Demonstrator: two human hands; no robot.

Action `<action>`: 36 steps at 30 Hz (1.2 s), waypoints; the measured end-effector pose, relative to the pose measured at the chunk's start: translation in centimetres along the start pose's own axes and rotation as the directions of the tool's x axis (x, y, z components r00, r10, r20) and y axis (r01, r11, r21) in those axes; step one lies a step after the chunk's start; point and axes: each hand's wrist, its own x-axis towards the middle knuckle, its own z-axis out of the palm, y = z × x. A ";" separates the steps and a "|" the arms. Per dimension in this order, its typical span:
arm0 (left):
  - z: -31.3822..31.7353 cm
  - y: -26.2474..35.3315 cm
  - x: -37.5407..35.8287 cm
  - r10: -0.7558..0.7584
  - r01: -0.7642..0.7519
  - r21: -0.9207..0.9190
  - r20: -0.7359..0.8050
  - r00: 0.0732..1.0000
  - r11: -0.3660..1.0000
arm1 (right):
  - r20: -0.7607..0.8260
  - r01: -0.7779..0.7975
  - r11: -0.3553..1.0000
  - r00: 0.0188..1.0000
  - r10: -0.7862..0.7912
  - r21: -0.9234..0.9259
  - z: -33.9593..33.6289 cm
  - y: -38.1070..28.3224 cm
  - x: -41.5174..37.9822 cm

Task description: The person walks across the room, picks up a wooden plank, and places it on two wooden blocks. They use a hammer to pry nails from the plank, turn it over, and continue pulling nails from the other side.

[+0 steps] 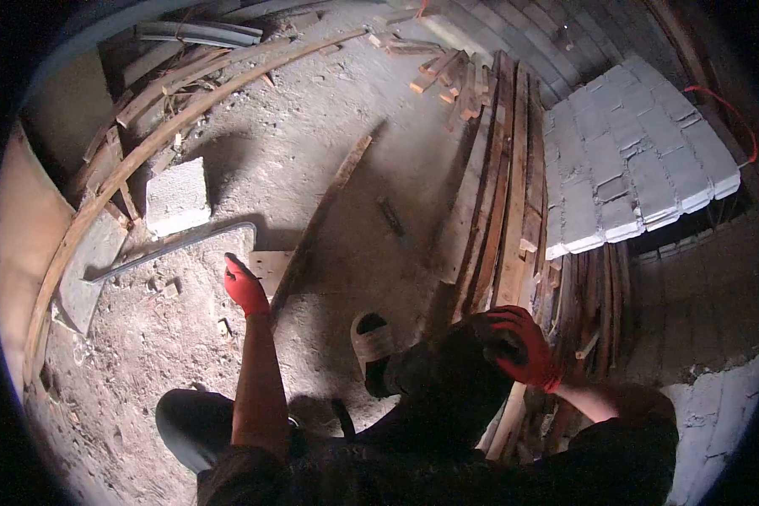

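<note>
My left hand (246, 287), in a red glove with dark fingertips, reaches over the floor with its fingers stretched forward. I see nothing held in it. Just past its fingertips lies a grey metal bar (177, 250) with a bent end, like a crowbar; they look apart. A short pale board (270, 268) is right beside the hand, partly covered by it. My right hand (527, 347), in a matching red glove with a dark palm, is at my dark-clothed knee (455, 363), its fingers apart and curved. No object shows in it.
A narrow plank (325, 215) lies across the floor ahead. Beyond the crowbar sits a white block (178, 198). Long boards (506, 185) are stacked at right beside a pile of grey blocks (632, 156). A long curved wooden strip (177, 122) borders the left side.
</note>
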 end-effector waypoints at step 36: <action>-0.7 23.7 23.3 0.216 -0.748 0.657 0.746 0.630 -0.089 | 0.009 -0.878 0.173 0.198 0.980 0.446 40.5 22.8 -19.1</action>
